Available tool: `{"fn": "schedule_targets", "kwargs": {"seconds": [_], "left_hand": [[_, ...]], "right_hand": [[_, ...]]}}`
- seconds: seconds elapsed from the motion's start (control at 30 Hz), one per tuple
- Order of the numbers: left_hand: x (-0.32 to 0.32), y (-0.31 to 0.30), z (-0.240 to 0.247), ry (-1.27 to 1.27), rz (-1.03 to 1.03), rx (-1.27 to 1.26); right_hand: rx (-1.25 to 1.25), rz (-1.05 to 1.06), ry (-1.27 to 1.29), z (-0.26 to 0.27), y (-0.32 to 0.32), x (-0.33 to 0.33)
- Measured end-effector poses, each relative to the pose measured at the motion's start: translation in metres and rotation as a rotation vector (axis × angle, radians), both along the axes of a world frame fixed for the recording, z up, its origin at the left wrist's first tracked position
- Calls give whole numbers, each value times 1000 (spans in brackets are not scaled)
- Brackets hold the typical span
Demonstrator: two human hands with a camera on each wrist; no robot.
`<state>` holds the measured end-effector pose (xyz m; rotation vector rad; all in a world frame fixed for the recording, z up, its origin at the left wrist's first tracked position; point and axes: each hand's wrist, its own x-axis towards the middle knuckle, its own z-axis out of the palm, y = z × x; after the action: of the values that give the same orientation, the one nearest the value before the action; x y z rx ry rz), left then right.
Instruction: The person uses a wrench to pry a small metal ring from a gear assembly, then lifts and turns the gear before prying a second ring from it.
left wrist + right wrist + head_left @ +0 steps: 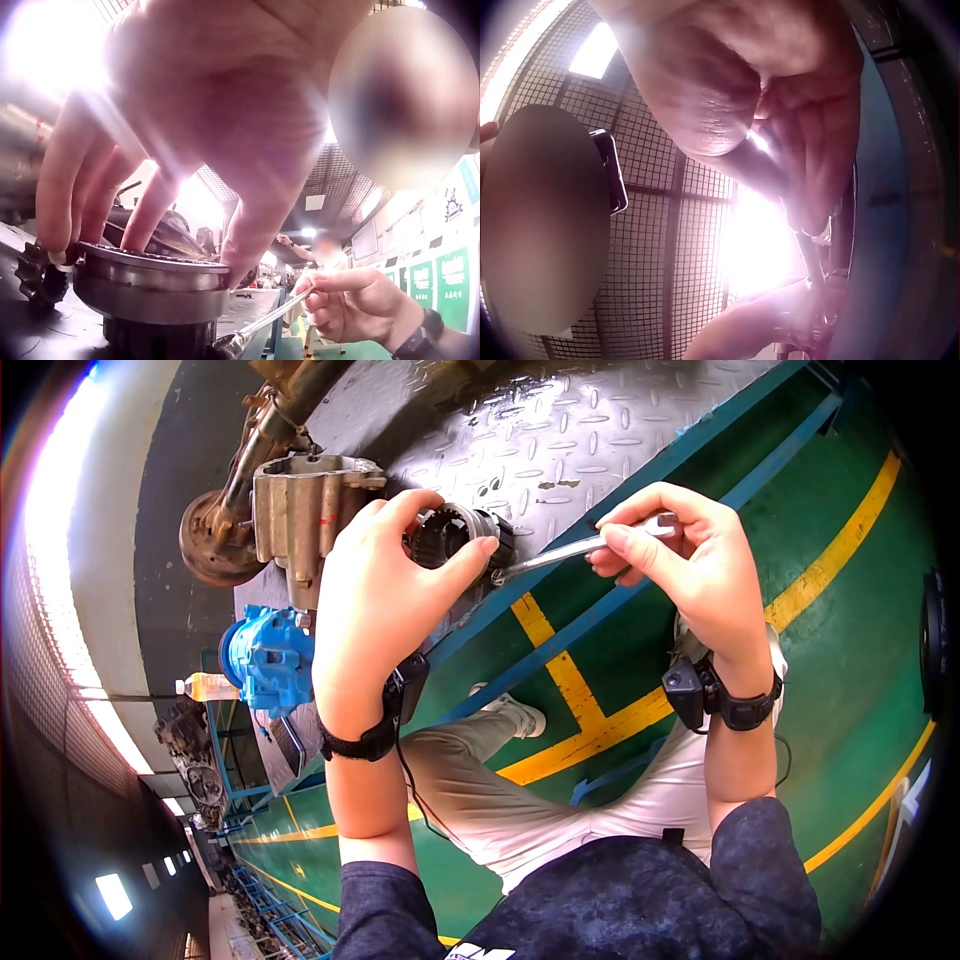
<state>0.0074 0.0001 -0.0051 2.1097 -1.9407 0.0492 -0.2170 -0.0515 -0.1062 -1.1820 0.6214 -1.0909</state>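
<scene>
My left hand (375,580) grips a dark metal gear (445,538), with the thumb on its near side and fingers over the far rim. In the left wrist view the gear (150,291) is a round stepped piece standing on the metal bench. A smaller toothed wheel (43,279) is beside it under the fingertips. My right hand (690,555) pinches a silver wrench (560,556) near one end between thumb and fingers. The wrench's other end points left, close to the base of the gear. In the right wrist view glare hides much of the wrench.
A cast metal housing (285,520) and a rusty shaft assembly (215,540) stand left of the gear. Nearer me are a blue machine part (270,660) and a bottle (208,687). The tread-plate bench (600,440) ends at a blue frame edge (680,450).
</scene>
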Motion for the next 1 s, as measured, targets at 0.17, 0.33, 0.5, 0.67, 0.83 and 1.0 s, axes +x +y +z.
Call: {"fn": "schedule_targets", "kwargs": {"seconds": [0.17,0.33,0.5,0.67,0.83,1.0], "left_hand": [[-7,-3,4,11,53,-37],[-10,-8,0,-95,53,-16],[-11,-9,-2,-106,74,-30],[-17,-8,1,-99,114,25],[-16,-9,-1,-110,94,17],[-14,-9,2,-140,58,27]], "right_hand": [[-77,-81,-148,-1,-2,-7],[-157,-233,-145,-3,5,4],[-329,-334,-71,-1,11,13],[-411,-364,-24,-1,12,14],[-460,-324,71,4,17,9],[-408,-312,-28,0,14,15]]}}
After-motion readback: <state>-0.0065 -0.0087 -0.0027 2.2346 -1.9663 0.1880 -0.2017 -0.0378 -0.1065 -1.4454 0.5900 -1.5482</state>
